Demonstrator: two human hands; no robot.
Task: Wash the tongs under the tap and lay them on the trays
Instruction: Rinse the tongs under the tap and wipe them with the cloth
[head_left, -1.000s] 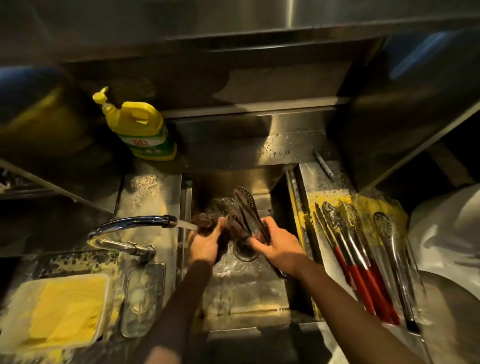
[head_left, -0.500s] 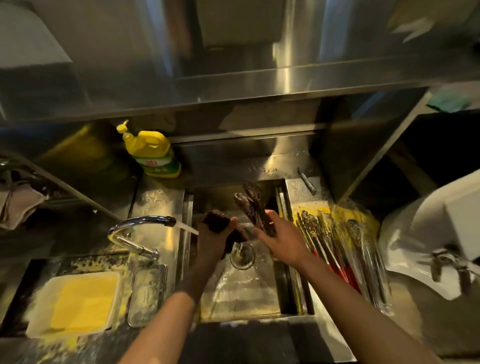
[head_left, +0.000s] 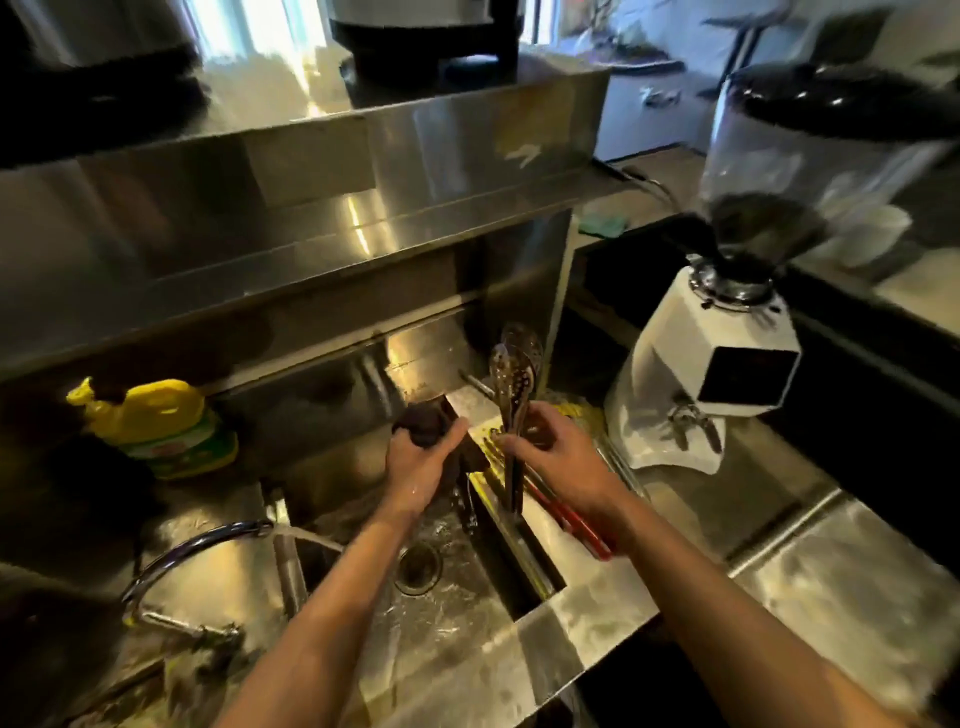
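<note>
My right hand (head_left: 553, 452) grips a pair of steel tongs (head_left: 511, 374) upright, its perforated heads pointing up, above the right rim of the sink (head_left: 540, 618). My left hand (head_left: 415, 462) is closed around a dark scrubbing sponge (head_left: 423, 423) just left of the tongs. The chrome tap (head_left: 192, 553) at the lower left runs a thin stream of water (head_left: 311, 537) into the basin. Red-handled tongs (head_left: 571, 525) lie on the tray to the right of the sink, mostly hidden under my right forearm.
A yellow detergent bottle (head_left: 156, 423) stands at the back left of the counter. A white coffee grinder (head_left: 711, 369) with a dark hopper stands at the right. A steel shelf (head_left: 311, 208) overhangs the sink. The drain (head_left: 418, 566) sits in the basin floor.
The camera has tilted upward. My right hand has raised the tongs from the water stream to upright over the sink's right rim. My left hand rose with the sponge.
</note>
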